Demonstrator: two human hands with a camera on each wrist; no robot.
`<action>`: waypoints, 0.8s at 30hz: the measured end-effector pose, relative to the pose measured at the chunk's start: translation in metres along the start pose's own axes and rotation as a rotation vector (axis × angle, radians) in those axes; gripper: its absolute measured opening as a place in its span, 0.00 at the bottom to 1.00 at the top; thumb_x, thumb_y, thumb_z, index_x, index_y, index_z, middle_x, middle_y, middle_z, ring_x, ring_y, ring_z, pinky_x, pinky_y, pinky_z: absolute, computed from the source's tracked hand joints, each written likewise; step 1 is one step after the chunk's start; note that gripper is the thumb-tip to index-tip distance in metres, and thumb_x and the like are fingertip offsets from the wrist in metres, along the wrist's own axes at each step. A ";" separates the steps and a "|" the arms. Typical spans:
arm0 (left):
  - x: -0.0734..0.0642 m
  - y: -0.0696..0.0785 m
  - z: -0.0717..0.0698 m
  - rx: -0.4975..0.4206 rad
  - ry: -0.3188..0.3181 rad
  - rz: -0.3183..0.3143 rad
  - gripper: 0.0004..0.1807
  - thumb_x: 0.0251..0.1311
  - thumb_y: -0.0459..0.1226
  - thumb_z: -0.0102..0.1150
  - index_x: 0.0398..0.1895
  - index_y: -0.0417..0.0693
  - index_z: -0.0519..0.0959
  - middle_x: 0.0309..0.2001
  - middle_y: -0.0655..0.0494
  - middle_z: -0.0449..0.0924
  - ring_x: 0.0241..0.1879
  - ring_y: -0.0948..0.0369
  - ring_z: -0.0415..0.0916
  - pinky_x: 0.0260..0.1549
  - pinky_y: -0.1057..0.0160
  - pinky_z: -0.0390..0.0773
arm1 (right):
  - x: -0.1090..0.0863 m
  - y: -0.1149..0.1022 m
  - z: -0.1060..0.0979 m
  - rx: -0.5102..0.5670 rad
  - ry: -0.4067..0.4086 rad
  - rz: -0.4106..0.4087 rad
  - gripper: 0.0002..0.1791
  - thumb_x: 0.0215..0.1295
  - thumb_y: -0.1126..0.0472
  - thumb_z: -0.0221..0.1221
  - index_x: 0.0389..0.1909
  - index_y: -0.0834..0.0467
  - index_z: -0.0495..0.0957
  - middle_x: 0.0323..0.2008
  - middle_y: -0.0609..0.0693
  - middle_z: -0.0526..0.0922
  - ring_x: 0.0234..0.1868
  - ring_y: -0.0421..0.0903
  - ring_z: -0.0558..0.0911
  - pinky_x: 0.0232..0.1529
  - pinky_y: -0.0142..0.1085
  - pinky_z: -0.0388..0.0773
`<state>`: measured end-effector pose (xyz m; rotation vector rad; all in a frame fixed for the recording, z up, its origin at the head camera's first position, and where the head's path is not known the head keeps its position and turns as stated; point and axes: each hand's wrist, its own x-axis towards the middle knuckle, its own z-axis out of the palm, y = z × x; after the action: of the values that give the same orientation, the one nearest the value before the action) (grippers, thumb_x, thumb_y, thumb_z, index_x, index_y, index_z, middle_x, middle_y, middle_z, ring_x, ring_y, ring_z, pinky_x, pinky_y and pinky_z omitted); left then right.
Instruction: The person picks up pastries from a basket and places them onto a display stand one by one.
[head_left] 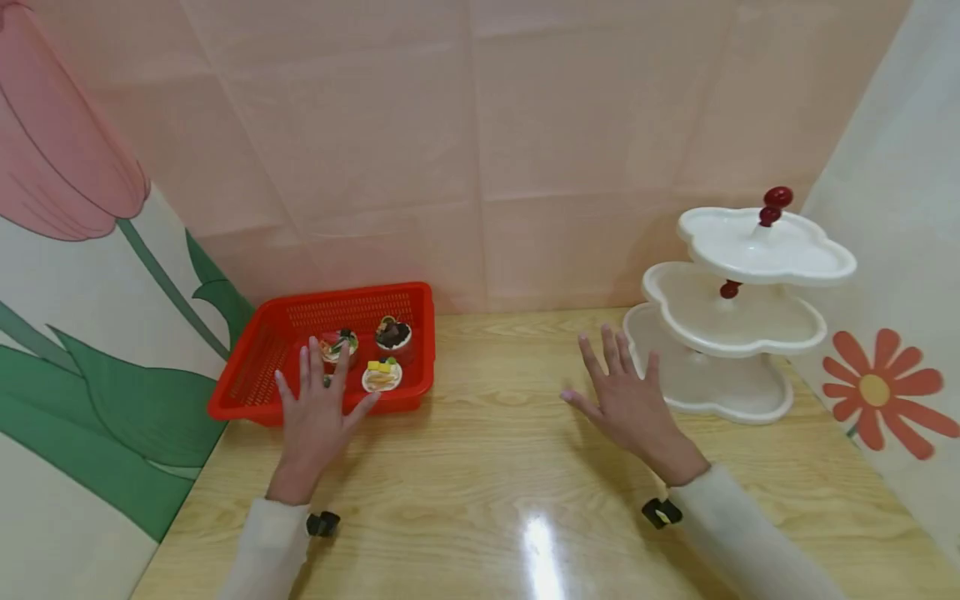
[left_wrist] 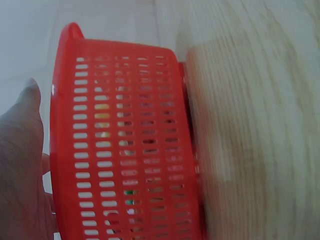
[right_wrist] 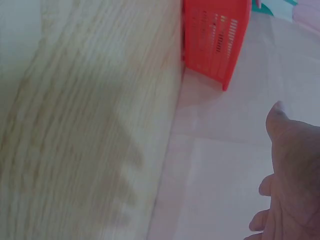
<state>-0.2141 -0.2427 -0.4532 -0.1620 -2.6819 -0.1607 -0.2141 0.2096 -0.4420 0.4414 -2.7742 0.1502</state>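
Observation:
In the head view my left hand [head_left: 317, 421] hovers with spread fingers over the front of a red plastic basket [head_left: 247, 367]. Inside the basket are several small cups topped like desserts: one with dark chunks [head_left: 393, 335], one with yellow cubes [head_left: 382, 375], and one with red and green bits [head_left: 348, 342] partly behind my fingers. My right hand [head_left: 630, 408], fingers also spread, is above the table just left of a white three-tier stand [head_left: 735, 317]. Neither hand holds anything. The left wrist view shows the basket's slotted side [left_wrist: 125, 140] beside my thumb.
The wooden table [head_left: 487, 467] runs back to a pink cloth backdrop [head_left: 480, 167]. The stand has scalloped trays and a dark red knob [head_left: 777, 197] on top. Side panels carry a printed tulip [head_left: 67, 142] and a red-orange flower [head_left: 874, 390].

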 end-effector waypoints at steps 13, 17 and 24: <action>-0.007 -0.033 -0.015 -0.044 -0.013 -0.097 0.48 0.59 0.63 0.49 0.76 0.58 0.42 0.74 0.42 0.29 0.72 0.45 0.26 0.60 0.32 0.26 | 0.009 -0.031 0.009 0.048 -0.027 -0.067 0.46 0.64 0.28 0.38 0.75 0.51 0.42 0.73 0.63 0.43 0.72 0.60 0.48 0.61 0.67 0.46; -0.011 -0.045 -0.019 -0.046 -0.024 -0.142 0.49 0.58 0.65 0.46 0.76 0.55 0.41 0.74 0.40 0.30 0.72 0.44 0.26 0.59 0.32 0.25 | 0.011 -0.049 0.013 0.067 -0.044 -0.113 0.45 0.65 0.29 0.38 0.75 0.52 0.42 0.73 0.61 0.42 0.71 0.59 0.50 0.62 0.65 0.50; -0.014 -0.063 -0.027 -0.077 -0.012 -0.203 0.48 0.60 0.63 0.46 0.75 0.52 0.41 0.73 0.37 0.31 0.71 0.40 0.31 0.59 0.31 0.26 | 0.016 -0.083 0.020 0.167 -0.100 -0.179 0.44 0.67 0.31 0.39 0.75 0.52 0.41 0.73 0.58 0.38 0.72 0.56 0.50 0.63 0.61 0.52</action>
<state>-0.1989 -0.3097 -0.4409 0.0870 -2.7019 -0.3272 -0.2084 0.1231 -0.4513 0.7556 -2.8129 0.3272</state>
